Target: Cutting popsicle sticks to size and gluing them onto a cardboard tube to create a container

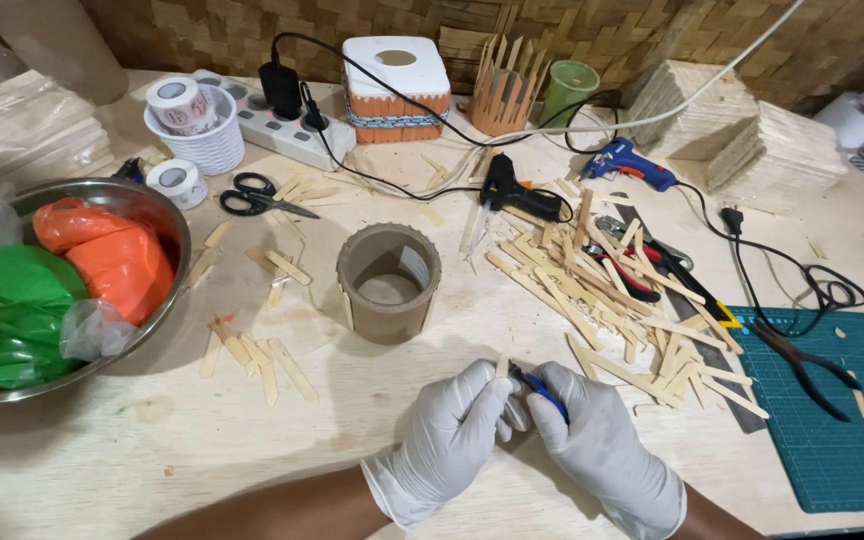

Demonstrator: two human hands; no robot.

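Observation:
Both my hands wear white gloves and meet near the table's front edge. My left hand (449,432) pinches a short wooden stick (501,366) that points upward. My right hand (592,440) grips a small blue-handled cutting tool (540,391) whose tip sits against that stick. Just beyond my hands stands a brown cardboard cylinder (388,282), open at the top, with a wooden stick glued to its left side. A loose pile of wooden sticks (612,300) lies to the right of it.
A metal bowl (167,215) with orange and green plastic bags sits at left. Scissors (260,196), tape rolls (178,102), a power strip (272,125), black glue gun (512,192) and blue glue gun (632,163) lie behind. Pliers (802,365) rest by a green cutting mat (852,420).

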